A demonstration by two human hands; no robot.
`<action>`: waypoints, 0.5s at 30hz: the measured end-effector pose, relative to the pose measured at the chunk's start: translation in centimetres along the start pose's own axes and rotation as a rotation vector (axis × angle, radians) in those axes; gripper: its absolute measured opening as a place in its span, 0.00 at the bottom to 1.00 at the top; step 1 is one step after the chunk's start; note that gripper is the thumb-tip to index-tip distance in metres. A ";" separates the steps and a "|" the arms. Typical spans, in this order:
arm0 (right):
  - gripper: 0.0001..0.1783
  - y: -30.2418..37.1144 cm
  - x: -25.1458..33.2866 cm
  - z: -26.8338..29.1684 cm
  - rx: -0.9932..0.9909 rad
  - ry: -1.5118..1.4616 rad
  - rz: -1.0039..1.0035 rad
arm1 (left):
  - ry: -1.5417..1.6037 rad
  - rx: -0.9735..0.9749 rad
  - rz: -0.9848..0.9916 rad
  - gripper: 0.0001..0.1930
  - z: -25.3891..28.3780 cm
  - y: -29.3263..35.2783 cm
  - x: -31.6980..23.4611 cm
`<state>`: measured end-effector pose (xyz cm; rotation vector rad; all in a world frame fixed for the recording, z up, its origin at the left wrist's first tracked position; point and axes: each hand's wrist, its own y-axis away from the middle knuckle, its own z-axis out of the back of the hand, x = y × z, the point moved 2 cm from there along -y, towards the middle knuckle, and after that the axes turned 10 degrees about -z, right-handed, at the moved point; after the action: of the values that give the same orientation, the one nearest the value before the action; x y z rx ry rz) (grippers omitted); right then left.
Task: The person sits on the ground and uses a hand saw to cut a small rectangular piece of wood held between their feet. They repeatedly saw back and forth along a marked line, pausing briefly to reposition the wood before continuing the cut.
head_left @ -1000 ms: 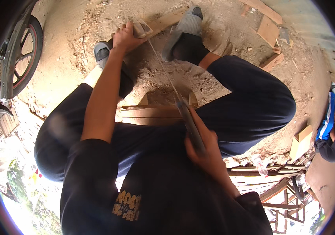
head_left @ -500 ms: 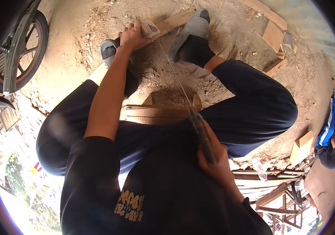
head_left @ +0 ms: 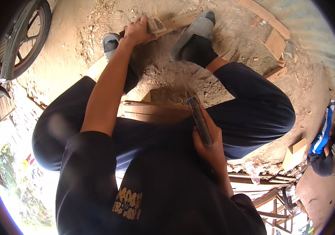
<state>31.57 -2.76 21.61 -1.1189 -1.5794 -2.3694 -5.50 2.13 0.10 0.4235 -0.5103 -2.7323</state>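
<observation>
your left hand (head_left: 138, 31) sits at twelve o'clock, fingers curled down over the end of a long wooden strip (head_left: 175, 21) on the ground, pinning it in place. your right hand (head_left: 210, 147) is at the centre of the view, wrapped tight around the dark handle of a blade (head_left: 199, 121) whose thin, blurred edge runs up toward twelve o'clock, its tip pointing at the strip. the strip lies across the dirt between your two grey shoes (head_left: 197, 33), one at eleven and one at one o'clock, with your left hand on its near end. wood chips (head_left: 155, 74) and shavings lie heaped just below it, so a good deal of cutting looks already done; the strip is whole under your hand, so shaping seems unfinished. a stack of boards (head_left: 155, 111) rests between your knees. farther out, a wheel (head_left: 22, 39) stands at ten o'clock, timber offcuts (head_left: 273, 43) at two, and another person (head_left: 324, 149) crouches at four.
</observation>
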 end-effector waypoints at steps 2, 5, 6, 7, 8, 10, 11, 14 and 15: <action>0.35 1.6 -0.8 -0.4 -0.059 -0.006 0.130 | 0.001 0.008 -0.012 0.45 0.0 0.1 0.0; 0.35 3.1 -1.9 -0.4 -0.130 0.019 0.218 | 0.018 0.012 -0.012 0.45 0.7 -0.4 -0.1; 0.35 3.1 -1.8 -0.4 -0.130 0.019 0.195 | 0.042 0.025 -0.009 0.45 0.5 -0.3 0.2; 0.35 2.8 -1.4 -0.3 -0.131 0.018 0.178 | 0.065 0.039 -0.007 0.46 0.4 -0.3 0.5; 0.35 1.7 -0.8 -0.4 -0.113 0.004 0.138 | 0.111 0.061 0.000 0.46 0.3 -0.5 0.8; 0.35 1.4 0.1 -0.3 -0.107 0.013 0.138 | 0.188 0.100 0.026 0.48 0.9 -1.3 2.0; 0.35 2.2 0.3 -0.2 -0.122 0.040 0.174 | 0.156 0.055 -0.014 0.49 -0.4 -1.6 2.6; 0.35 4.1 -0.3 -0.4 -0.171 0.088 0.218 | 0.200 0.169 -0.005 0.49 -0.2 -2.3 2.3; 0.35 3.9 -0.5 -0.3 -0.154 0.076 0.198 | 0.197 0.174 -0.007 0.49 0.2 -2.2 2.0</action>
<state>33.51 -4.97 24.26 -1.1379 -1.2180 -2.4022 -7.99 3.43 -1.04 0.7301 -0.6953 -2.6250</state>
